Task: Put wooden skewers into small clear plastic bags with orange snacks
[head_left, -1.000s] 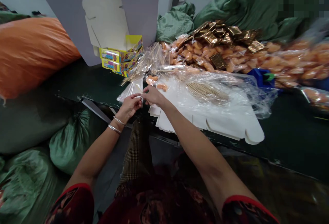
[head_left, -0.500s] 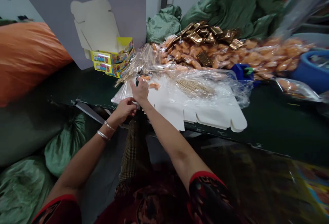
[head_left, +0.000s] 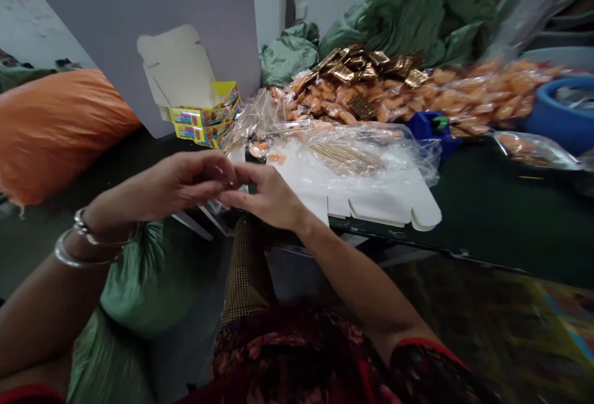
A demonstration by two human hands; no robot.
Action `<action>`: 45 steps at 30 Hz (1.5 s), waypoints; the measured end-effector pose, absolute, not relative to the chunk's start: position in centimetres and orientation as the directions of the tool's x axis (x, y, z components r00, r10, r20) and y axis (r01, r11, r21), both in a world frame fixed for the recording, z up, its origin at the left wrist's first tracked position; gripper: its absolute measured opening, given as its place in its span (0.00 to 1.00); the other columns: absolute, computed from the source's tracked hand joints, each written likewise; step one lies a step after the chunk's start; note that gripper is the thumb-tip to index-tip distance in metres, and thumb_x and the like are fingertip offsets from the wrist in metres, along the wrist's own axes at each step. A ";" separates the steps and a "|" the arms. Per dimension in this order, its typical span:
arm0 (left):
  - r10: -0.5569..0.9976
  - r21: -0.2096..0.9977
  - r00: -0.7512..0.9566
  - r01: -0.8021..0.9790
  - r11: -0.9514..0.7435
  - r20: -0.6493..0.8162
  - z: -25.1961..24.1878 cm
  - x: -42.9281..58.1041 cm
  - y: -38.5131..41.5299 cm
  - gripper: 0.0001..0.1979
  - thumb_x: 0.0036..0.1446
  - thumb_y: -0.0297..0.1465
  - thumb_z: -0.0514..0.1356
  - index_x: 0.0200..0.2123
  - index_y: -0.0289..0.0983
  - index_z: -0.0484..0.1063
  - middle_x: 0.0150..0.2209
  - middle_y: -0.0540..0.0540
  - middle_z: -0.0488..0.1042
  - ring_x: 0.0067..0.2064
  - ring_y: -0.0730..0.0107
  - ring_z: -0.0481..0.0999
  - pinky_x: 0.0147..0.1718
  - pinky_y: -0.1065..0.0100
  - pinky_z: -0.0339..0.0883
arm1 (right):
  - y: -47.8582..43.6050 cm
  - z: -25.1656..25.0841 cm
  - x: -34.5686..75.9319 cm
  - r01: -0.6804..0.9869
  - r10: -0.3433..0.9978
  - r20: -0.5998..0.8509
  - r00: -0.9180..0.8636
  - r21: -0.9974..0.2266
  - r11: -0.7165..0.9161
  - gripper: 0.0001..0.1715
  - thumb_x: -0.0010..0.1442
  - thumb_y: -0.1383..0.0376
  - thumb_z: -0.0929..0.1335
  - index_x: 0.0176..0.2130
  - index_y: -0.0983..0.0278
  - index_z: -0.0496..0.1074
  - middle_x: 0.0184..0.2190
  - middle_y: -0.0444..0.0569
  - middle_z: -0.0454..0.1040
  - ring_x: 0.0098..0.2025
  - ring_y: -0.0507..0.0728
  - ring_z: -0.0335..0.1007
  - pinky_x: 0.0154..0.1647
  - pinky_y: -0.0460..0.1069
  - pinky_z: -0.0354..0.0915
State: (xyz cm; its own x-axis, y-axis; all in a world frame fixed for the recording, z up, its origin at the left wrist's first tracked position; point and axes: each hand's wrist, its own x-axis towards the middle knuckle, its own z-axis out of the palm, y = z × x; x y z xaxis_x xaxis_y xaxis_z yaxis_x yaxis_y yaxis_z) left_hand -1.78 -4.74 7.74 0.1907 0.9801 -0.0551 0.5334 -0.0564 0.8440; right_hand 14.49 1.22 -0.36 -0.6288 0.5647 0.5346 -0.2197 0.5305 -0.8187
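Note:
My left hand (head_left: 185,184) is raised over the table's front edge, its fingers curled in toward the other hand. My right hand (head_left: 269,197) meets it there, thumb and forefinger pinched together. Something small and clear may be between the fingertips, but it is too small to name. Just beyond the hands, orange pieces (head_left: 277,158) lie by a white cardboard sheet (head_left: 380,200). On that sheet rests a clear plastic bag with thin wooden sticks (head_left: 348,158). More sticks in clear wrap (head_left: 250,120) lie behind my hands.
Yellow printed boxes (head_left: 204,124) stand at the back left. Bagged orange pieces (head_left: 445,104) and gold packets (head_left: 343,74) are heaped along the back. A blue tub (head_left: 561,116) is at the right, an orange sack (head_left: 60,132) at the left. Green sacks (head_left: 148,292) lie below.
Both hands have come up and nearer the camera, and my left hand looks much larger. The right hand has left the spot beside the orange pieces. The view has shifted slightly.

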 end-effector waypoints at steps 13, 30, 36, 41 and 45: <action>0.896 0.884 0.395 0.468 -0.008 -0.201 1.9 2.6 -3.6 0.06 0.48 0.28 0.66 0.30 0.36 0.73 0.19 0.51 0.65 0.20 0.78 0.60 0.17 0.78 0.53 | -4.3 -7.1 19.5 -0.382 0.885 0.211 -0.414 -0.923 0.042 0.09 0.54 0.60 0.69 0.30 0.65 0.73 0.22 0.42 0.70 0.24 0.48 0.64 0.28 0.44 0.65; 0.799 0.246 0.529 0.766 -0.594 0.286 -1.9 5.4 -5.7 0.10 0.60 0.30 0.53 0.31 0.38 0.74 0.28 0.45 0.72 0.31 0.69 0.68 0.32 0.70 0.59 | -4.9 -7.8 21.4 0.152 0.826 0.441 -0.350 -0.844 0.515 0.14 0.59 0.72 0.61 0.37 0.64 0.76 0.23 0.44 0.73 0.26 0.51 0.67 0.29 0.45 0.62; 0.829 0.274 0.246 0.864 -0.423 0.503 -3.5 5.4 -4.1 0.05 0.52 0.24 0.58 0.25 0.37 0.71 0.24 0.48 0.68 0.28 0.70 0.63 0.29 0.70 0.56 | -5.8 -8.0 21.6 0.240 0.884 0.377 -0.276 -0.864 0.444 0.14 0.61 0.69 0.61 0.30 0.65 0.73 0.20 0.44 0.71 0.23 0.50 0.66 0.27 0.44 0.60; 0.835 0.471 -0.041 0.840 -0.268 0.548 -2.8 2.9 -6.2 0.04 0.55 0.27 0.59 0.32 0.38 0.74 0.28 0.50 0.73 0.28 0.72 0.68 0.30 0.71 0.60 | -5.8 -9.2 21.5 0.132 0.932 0.308 -0.191 -0.933 0.335 0.13 0.62 0.66 0.63 0.31 0.66 0.75 0.18 0.43 0.71 0.21 0.50 0.67 0.26 0.44 0.62; 0.894 0.599 0.215 0.678 -0.426 0.393 -3.6 4.1 -8.5 0.09 0.57 0.28 0.60 0.40 0.42 0.77 0.35 0.46 0.76 0.36 0.68 0.73 0.36 0.71 0.66 | -6.0 -9.9 20.6 0.079 0.908 0.355 -0.221 -0.922 0.379 0.12 0.62 0.67 0.63 0.39 0.66 0.75 0.22 0.44 0.74 0.24 0.51 0.69 0.29 0.45 0.65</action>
